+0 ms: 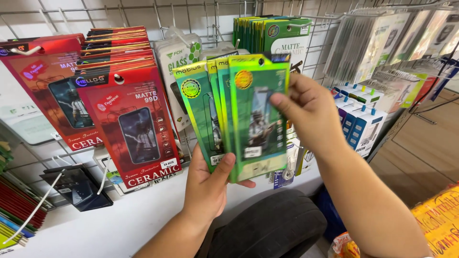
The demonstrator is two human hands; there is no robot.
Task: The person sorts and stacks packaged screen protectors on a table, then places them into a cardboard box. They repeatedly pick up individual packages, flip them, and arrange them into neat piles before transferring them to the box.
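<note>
Your left hand (208, 184) grips a fan of green packets (234, 112) by their lower edge in front of the wire rack (201, 19), while your right hand (306, 112) pinches the front one; tug too hard and the loosely fanned rest could slip free.

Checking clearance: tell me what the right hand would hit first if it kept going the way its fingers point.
The right hand points left; its fingers already touch the front green screen-protector pack of the fan held by the left hand.
</note>
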